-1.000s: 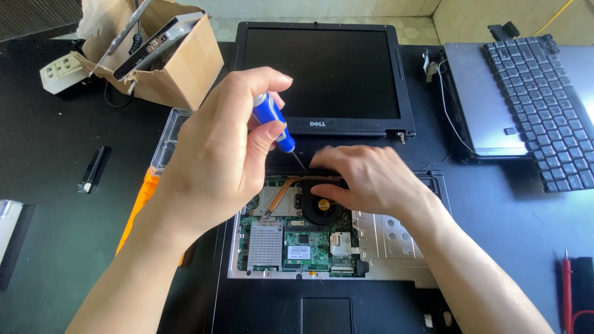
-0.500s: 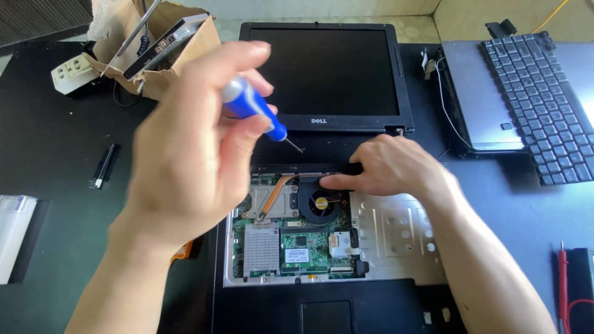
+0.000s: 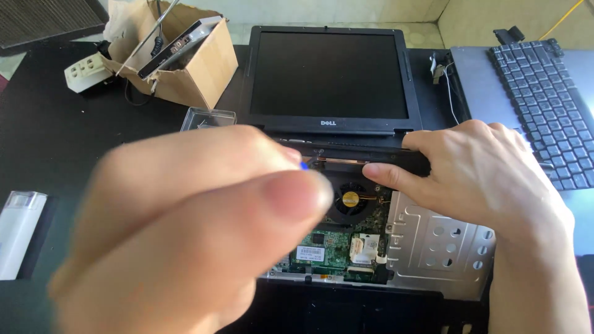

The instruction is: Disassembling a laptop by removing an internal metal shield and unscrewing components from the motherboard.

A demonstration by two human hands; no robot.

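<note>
My left hand (image 3: pixel 185 229) is raised close to the camera, large and blurred, and covers the left half of the opened laptop. Only a sliver of the blue screwdriver (image 3: pixel 303 165) shows at its fingertips. My right hand (image 3: pixel 489 173) lies at the laptop's right hinge, with thumb and forefinger pinching the black cover strip (image 3: pixel 416 162) below the screen (image 3: pixel 328 74). Between the hands the round fan (image 3: pixel 351 199) and the green circuit board (image 3: pixel 322 250) are exposed. A perforated metal plate (image 3: pixel 433 247) sits under my right wrist.
A cardboard box (image 3: pixel 204 68) with parts stands at the back left, with a white socket block (image 3: pixel 86 71) beside it. A clear plastic case (image 3: pixel 207 117) lies next to the screen. A loose black keyboard (image 3: pixel 544 86) rests on a grey panel at the right. A white object (image 3: pixel 18 232) lies far left.
My left hand has lifted the screwdriver away from the laptop and up towards the camera. My right hand has slid right along the black strip to the hinge.
</note>
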